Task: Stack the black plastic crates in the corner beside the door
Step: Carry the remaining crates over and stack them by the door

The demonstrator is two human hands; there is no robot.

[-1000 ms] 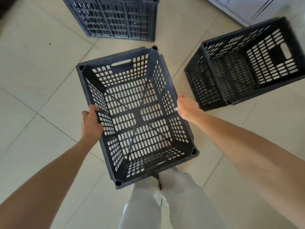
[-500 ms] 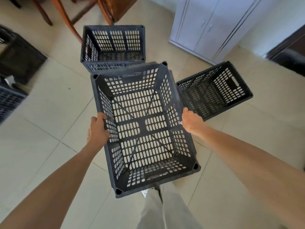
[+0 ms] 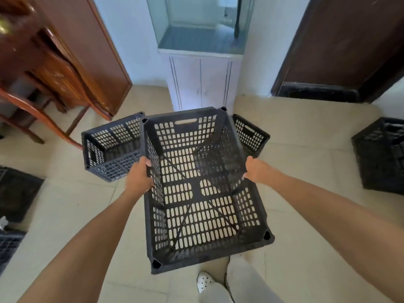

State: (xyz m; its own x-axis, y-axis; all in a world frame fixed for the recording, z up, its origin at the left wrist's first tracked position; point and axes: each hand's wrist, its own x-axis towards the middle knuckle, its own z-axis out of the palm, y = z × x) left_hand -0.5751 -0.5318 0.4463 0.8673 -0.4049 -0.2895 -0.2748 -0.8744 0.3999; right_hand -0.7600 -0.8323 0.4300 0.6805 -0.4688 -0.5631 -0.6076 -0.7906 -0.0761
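I hold a black plastic crate (image 3: 196,193) in the air in front of me, its open top facing me. My left hand (image 3: 137,178) grips its left rim and my right hand (image 3: 256,169) grips its right rim. Behind it on the tiled floor lie two more black crates: one (image 3: 109,149) to the left, upright, and one (image 3: 250,134) to the right, partly hidden by the held crate. A dark door (image 3: 341,44) stands at the upper right.
A white cabinet (image 3: 201,82) with a glass tank (image 3: 196,22) on it stands straight ahead. Wooden furniture (image 3: 50,68) fills the upper left. Another black crate (image 3: 380,154) sits at the right edge, and more dark crates (image 3: 15,189) at the left edge.
The crate has risen off the floor in both hands. My view has tilted up, bringing the cabinet, door and wooden furniture into sight.
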